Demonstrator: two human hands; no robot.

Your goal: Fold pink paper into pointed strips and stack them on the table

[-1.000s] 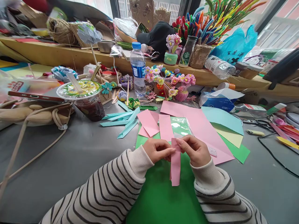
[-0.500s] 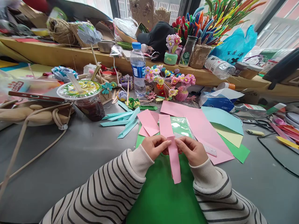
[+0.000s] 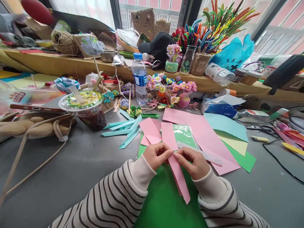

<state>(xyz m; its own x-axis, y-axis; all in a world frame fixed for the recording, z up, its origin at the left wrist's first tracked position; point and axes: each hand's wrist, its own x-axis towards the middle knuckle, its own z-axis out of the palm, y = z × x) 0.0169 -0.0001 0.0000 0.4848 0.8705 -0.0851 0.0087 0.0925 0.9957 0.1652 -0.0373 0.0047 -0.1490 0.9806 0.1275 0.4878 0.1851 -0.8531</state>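
Head view: left hand (image 3: 156, 156) and right hand (image 3: 194, 162) both pinch the far end of a folded pink strip (image 3: 179, 177), free end slanting near and right above green sheet (image 3: 166, 205). Ruler (image 3: 212, 158) just beyond right hand, partly on large pink sheet (image 3: 201, 133). Teal strips (image 3: 132, 132) farther left, on grey worktop (image 3: 95, 158).

Open left of left hand (image 3: 156, 156), across bare grey tabletop (image 3: 92, 158), as far as beige bag (image 3: 42, 128) and lidded cup (image 3: 92, 119). Blocked ahead by upright water bottle (image 3: 139, 80) and flowers (image 3: 174, 88). Passable right of right hand (image 3: 194, 161), above low pink sheet (image 3: 206, 136); farther right, obstructed by scissors (image 3: 266, 129).
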